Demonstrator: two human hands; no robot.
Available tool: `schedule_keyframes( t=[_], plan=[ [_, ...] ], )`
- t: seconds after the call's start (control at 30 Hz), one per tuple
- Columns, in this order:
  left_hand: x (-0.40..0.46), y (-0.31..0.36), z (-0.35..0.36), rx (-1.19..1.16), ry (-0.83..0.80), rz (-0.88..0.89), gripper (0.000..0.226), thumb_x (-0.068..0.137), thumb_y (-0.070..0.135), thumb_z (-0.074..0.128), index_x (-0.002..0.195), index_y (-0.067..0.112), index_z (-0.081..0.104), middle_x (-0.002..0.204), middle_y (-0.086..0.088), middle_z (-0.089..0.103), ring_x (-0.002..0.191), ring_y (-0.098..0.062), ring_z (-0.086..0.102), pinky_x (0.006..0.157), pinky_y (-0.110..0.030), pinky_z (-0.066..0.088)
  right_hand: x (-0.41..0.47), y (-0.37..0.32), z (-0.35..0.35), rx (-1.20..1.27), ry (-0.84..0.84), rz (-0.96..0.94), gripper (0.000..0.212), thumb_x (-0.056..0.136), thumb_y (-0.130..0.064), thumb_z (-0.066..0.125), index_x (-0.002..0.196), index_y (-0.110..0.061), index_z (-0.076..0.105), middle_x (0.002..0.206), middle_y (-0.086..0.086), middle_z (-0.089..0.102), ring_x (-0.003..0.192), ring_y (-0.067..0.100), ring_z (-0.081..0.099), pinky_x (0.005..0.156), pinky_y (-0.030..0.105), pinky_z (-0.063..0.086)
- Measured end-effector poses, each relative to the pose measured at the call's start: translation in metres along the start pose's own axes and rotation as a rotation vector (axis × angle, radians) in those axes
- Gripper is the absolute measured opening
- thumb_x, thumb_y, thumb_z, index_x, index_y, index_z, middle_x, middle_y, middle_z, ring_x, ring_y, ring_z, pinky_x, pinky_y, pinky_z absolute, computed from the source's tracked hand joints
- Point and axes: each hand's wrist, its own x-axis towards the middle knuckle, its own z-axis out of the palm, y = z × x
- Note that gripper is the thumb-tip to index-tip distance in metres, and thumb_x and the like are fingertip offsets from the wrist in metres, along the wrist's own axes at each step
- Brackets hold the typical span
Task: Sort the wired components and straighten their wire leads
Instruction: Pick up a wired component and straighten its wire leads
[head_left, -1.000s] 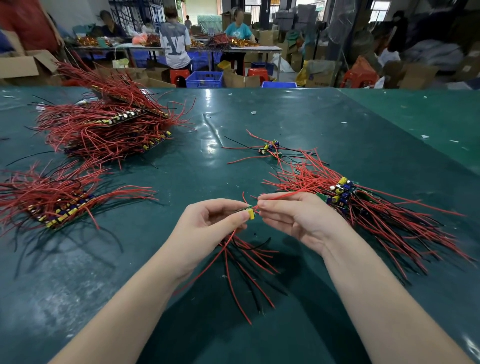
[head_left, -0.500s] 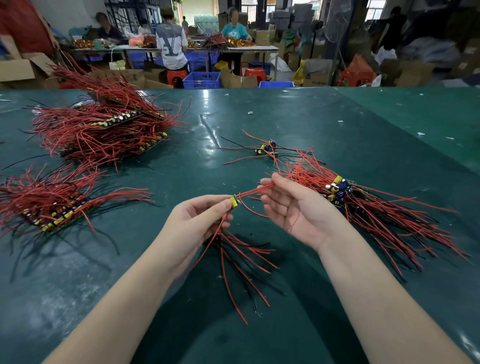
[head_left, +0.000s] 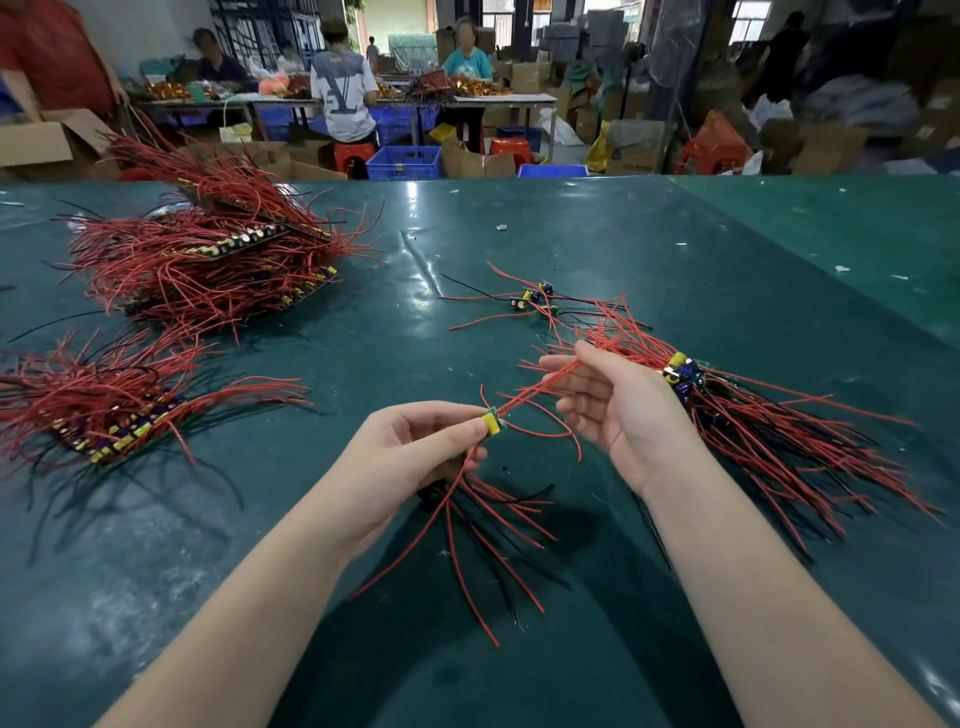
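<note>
A: Where's the component?

B: Small yellow-and-green component (head_left: 493, 420), pinched in the left hand (head_left: 415, 452) at the fingertips, held above the green table (head_left: 675, 270). More red and black leads hang from that same grip.

A: And the lead being worked?

B: Red lead (head_left: 540, 387) runs up and to the right from the component, long axis slanted, to the right hand (head_left: 618, 410). It ends at that hand's thumb and fingers; fingers mostly extended, whether they pinch it I cannot tell.

A: Nearer hand?

B: Left holds the component; right works the free end, likely drawing outward along the lead.

A: Containers?

B: None on the table. Loose pile (head_left: 753, 415) right of the component, stacked piles (head_left: 208, 260) far left.
</note>
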Motion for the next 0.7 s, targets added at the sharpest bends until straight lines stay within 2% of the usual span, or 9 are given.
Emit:
schedule_keyframes(
  t=[0.1, 0.2, 0.33, 0.47, 0.6, 0.7],
  plan=[
    [-0.001, 0.001, 0.000, -0.019, -0.014, -0.043, 0.022, 0.065, 0.025, 0.073, 0.084, 0.015, 0.079, 0.079, -0.004, 0.068, 0.069, -0.009, 0.060, 0.063, -0.016, 0.050, -0.001, 0.002, 0.003, 0.036, 0.004, 0.015, 0.046, 0.098, -0.032, 0.048, 0.066, -0.016, 0.078, 0.069, 0.000, 0.073, 0.046, 0.006, 0.058, 0.046, 0.015, 0.048],
    [0.001, 0.002, 0.001, -0.126, -0.008, -0.085, 0.018, 0.068, 0.015, 0.071, 0.083, 0.010, 0.078, 0.082, -0.007, 0.069, 0.065, -0.008, 0.059, 0.059, -0.014, 0.048, -0.001, 0.002, 0.007, 0.074, -0.035, 0.011, 0.042, 0.098, -0.042, 0.046, 0.084, -0.015, 0.075, 0.073, 0.001, 0.073, 0.048, 0.008, 0.060, 0.046, 0.016, 0.048],
    [0.005, 0.003, -0.002, -0.330, 0.086, -0.117, 0.027, 0.067, 0.010, 0.069, 0.093, 0.003, 0.072, 0.088, -0.010, 0.071, 0.065, -0.009, 0.063, 0.063, -0.016, 0.054, -0.004, 0.003, 0.013, -0.074, -0.106, -0.006, 0.044, 0.094, -0.051, 0.046, 0.092, -0.016, 0.072, 0.079, 0.000, 0.074, 0.054, 0.008, 0.062, 0.048, 0.017, 0.048],
    [0.007, 0.004, -0.004, -0.395, 0.116, -0.091, 0.026, 0.067, 0.011, 0.070, 0.092, 0.004, 0.071, 0.087, -0.008, 0.072, 0.070, -0.011, 0.067, 0.065, -0.017, 0.055, -0.010, 0.009, 0.020, -0.242, -0.217, -0.074, 0.028, 0.091, -0.039, 0.058, 0.090, -0.016, 0.073, 0.084, 0.000, 0.074, 0.060, 0.008, 0.061, 0.057, 0.019, 0.050],
    [0.006, 0.002, -0.004, -0.390, 0.113, -0.058, 0.024, 0.068, 0.012, 0.071, 0.091, 0.005, 0.071, 0.089, -0.009, 0.074, 0.074, -0.011, 0.071, 0.064, -0.015, 0.054, -0.015, 0.014, 0.021, -0.331, -0.335, -0.117, 0.014, 0.083, -0.026, 0.068, 0.088, -0.015, 0.074, 0.084, 0.001, 0.074, 0.070, 0.010, 0.062, 0.077, 0.028, 0.054],
    [0.005, 0.003, -0.005, -0.318, 0.169, -0.055, 0.029, 0.059, 0.020, 0.076, 0.087, 0.012, 0.073, 0.083, -0.003, 0.072, 0.070, -0.006, 0.067, 0.057, -0.013, 0.052, -0.017, 0.015, 0.021, -0.369, -0.373, -0.153, 0.004, 0.084, -0.012, 0.070, 0.085, -0.011, 0.073, 0.077, 0.003, 0.073, 0.070, 0.012, 0.065, 0.073, 0.021, 0.055]
  ],
)
